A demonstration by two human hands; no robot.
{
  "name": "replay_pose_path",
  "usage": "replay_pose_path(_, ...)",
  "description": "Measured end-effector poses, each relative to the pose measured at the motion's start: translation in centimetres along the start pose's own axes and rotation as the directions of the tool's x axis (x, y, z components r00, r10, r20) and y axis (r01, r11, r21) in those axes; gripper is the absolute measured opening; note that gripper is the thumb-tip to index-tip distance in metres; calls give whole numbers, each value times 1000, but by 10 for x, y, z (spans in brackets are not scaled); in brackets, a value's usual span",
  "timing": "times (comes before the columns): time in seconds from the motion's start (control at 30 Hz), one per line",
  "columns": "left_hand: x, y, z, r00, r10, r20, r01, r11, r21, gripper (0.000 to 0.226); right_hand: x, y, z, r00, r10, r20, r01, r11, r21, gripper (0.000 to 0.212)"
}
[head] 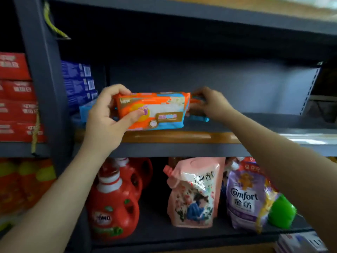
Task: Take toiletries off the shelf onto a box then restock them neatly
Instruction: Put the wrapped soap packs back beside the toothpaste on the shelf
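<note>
our left hand (105,115) gripped the orange pack (152,111) by its near end, fingers over the top and thumb on its face, just above the shelf (175,136) edge. our right hand (209,105) curled round its far end, where another pack (198,116) lay half hidden below. we judged that a one-sided tug might drag that neighbour off, or let the slick wrapper slip.

The pack (152,111) is orange and blue with a white patch and a brown label. Dark grey shelf (182,149), brown along its front edge. Blue boxes (78,83) at its left end. Below: red jugs (113,203) (white collars), a pink floral pouch (193,192), a purple pouch (246,196), something green (281,211), perhaps a cap.
</note>
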State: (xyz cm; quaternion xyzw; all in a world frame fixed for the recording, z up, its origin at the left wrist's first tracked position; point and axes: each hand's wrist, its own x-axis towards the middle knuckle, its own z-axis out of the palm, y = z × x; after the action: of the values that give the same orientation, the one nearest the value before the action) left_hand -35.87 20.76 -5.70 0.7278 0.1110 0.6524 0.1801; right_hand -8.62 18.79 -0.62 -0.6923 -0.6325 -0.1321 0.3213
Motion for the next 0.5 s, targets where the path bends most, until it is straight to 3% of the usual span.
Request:
replay_pose_path(0.1,3,-8,-7,999,-21,-38,20,1000,-16,33,25,-1,19,990,42,134,-38,999,-30,48)
replay_pose_path(0.27,2,-13,-15,998,-61,-2,61,997,-36,38,47,-9,38,984,64,168,-56,997,-49,43)
replay_pose_path(0.4,1,-8,-12,998,-56,3,56,998,-33,35,46,-14,29,992,123,-28,-124,992,-33,34)
replay_pose_path(0.47,0,-6,-9,998,-66,0,66,997,-31,36,30,-24,12,984,95,-148,-75,988,132,22)
replay_pose_path(0.5,0,-6,-7,998,-70,4,70,997,-28,36,18,-30,2,991,54,-124,-14,951,307,18)
